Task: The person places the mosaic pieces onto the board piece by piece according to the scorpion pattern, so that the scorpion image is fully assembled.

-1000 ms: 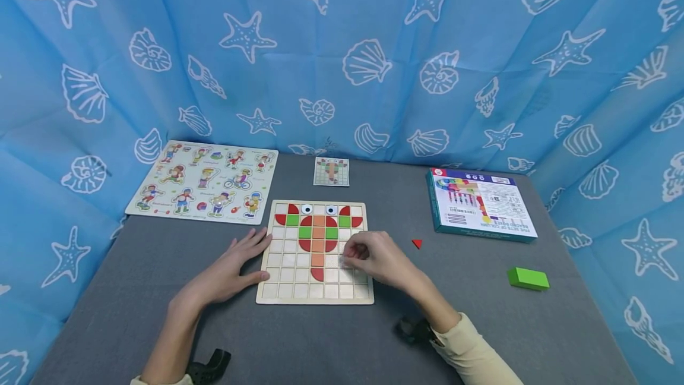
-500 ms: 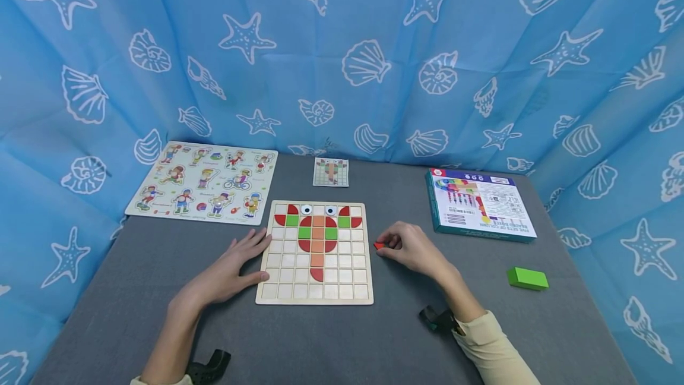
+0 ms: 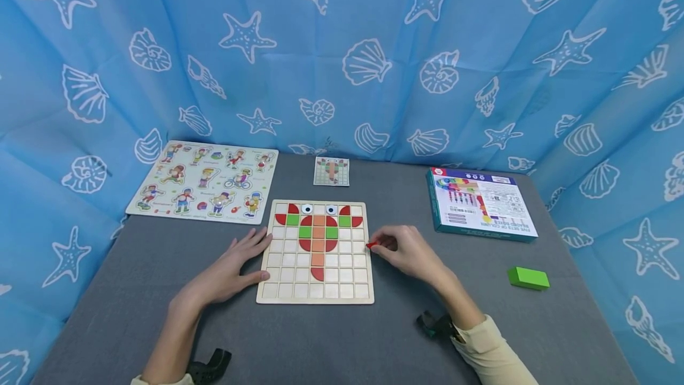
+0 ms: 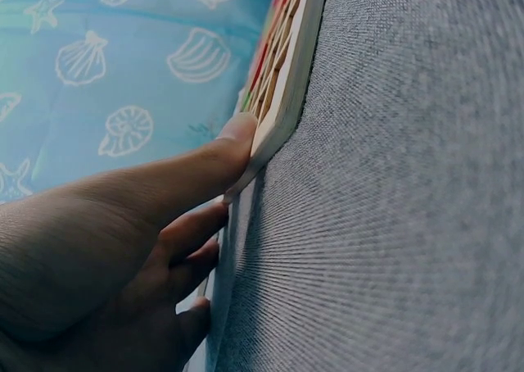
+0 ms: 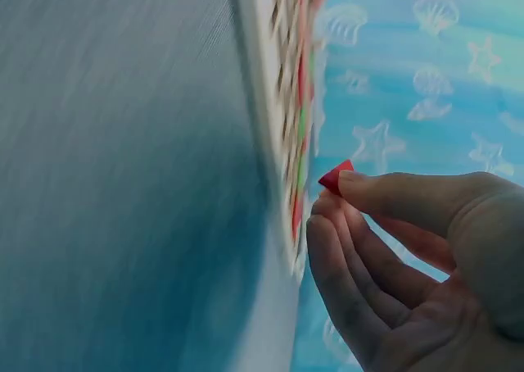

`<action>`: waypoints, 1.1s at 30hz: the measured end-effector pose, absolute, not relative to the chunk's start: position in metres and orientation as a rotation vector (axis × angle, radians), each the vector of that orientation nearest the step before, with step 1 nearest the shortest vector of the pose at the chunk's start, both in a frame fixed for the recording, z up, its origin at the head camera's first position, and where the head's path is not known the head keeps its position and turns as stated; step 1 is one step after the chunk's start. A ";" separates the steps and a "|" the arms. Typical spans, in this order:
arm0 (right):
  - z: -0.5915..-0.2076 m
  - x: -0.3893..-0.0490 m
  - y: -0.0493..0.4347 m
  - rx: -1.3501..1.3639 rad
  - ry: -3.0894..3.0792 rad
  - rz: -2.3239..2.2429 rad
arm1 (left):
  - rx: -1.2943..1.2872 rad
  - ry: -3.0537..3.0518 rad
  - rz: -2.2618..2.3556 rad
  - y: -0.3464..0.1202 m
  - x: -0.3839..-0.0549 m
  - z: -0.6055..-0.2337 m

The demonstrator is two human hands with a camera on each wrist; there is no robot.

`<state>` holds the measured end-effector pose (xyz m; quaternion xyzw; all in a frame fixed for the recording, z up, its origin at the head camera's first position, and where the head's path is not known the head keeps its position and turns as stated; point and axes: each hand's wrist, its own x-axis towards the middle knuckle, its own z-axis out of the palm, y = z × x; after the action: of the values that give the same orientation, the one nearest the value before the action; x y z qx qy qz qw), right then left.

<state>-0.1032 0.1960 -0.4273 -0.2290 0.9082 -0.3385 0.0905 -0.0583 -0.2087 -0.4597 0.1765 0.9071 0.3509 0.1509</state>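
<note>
A wooden grid board lies on the table with red, green and orange tiles and two eye tiles set in its upper middle. My left hand rests at the board's left edge, fingers spread; in the left wrist view the thumb touches the board's edge. Between thumb and fingertips, my right hand pinches a small red triangular tile just at the board's right edge. Part of the tile is hidden by the fingers in the head view.
Behind the board lies a small pattern card. A picture puzzle board is at the back left. To the right are a flat box and a green block. A blue curtain hangs behind the table.
My right hand has gone from over the board to the red triangular tile on the table at right, picked it up, and moved back left with it. My left hand stays put.
</note>
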 end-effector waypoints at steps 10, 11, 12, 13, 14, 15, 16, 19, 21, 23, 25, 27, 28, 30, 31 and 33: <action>-0.422 -0.086 0.153 -0.914 2.492 -1.050 | 0.537 2.613 1.037 -0.212 -0.058 -0.464; -0.423 -0.086 0.149 -0.932 2.480 -1.036 | 0.545 2.615 1.060 -0.213 -0.059 -0.467; -0.424 -0.086 0.146 -0.956 2.474 -1.022 | 0.555 2.619 1.067 -0.213 -0.058 -0.468; -0.425 -0.086 0.143 -0.985 2.476 -0.999 | 0.555 2.620 1.067 -0.213 -0.059 -0.468; -0.426 -0.085 0.140 -1.014 2.481 -0.975 | 0.553 2.624 1.057 -0.213 -0.059 -0.467; -0.427 -0.086 0.137 -1.045 2.486 -0.951 | 0.543 2.620 1.052 -0.214 -0.059 -0.470; -0.428 -0.086 0.135 -1.074 2.489 -0.932 | 0.538 2.619 1.045 -0.213 -0.060 -0.469; -0.429 -0.087 0.131 -1.140 2.498 -0.878 | 0.513 2.614 1.008 -0.211 -0.060 -0.465; -0.429 -0.087 0.128 -1.151 2.488 -0.863 | 0.509 2.614 1.007 -0.211 -0.060 -0.464; -0.428 -0.087 0.126 -1.150 2.488 -0.843 | 0.512 2.619 1.000 -0.209 -0.059 -0.460; -0.428 -0.086 0.125 -1.137 2.497 -0.840 | 0.510 2.618 0.998 -0.208 -0.059 -0.460; -0.428 -0.086 0.124 -1.106 2.510 -0.852 | 0.512 2.620 0.995 -0.208 -0.059 -0.460; -0.428 -0.085 0.124 -1.089 2.519 -0.862 | 0.511 2.618 0.997 -0.208 -0.059 -0.460; -0.428 -0.085 0.123 -1.052 2.535 -0.880 | 0.508 2.614 1.003 -0.209 -0.059 -0.460; -0.427 -0.085 0.123 -1.036 2.541 -0.884 | 0.508 2.613 1.003 -0.209 -0.059 -0.460; -0.426 -0.084 0.124 -1.021 2.543 -0.882 | 0.505 2.611 1.002 -0.209 -0.059 -0.460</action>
<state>-0.0843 0.1237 -0.4264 -0.3515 0.8757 -0.3039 0.1311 -0.0589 -0.2087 -0.4600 0.1758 0.9084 0.3487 0.1492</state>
